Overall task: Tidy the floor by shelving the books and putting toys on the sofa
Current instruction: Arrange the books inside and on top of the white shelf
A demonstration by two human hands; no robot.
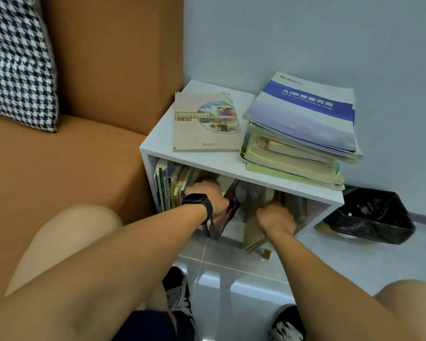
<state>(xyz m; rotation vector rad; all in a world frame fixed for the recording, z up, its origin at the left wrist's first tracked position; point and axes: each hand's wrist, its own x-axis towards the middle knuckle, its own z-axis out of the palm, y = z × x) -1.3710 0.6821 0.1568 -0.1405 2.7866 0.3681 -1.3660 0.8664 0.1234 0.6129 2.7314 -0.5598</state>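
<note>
Hands inside white shelf [231, 166] — left [210, 195] grips dark book [228, 212], right [276, 220] grips tan book [252, 232].

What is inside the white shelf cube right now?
Inside the white shelf cube, upright books fill the left side. The left hand grips a dark book; the right hand grips tan books. The back stays hidden.

Fingertips of left hand [210, 195] hidden
</note>
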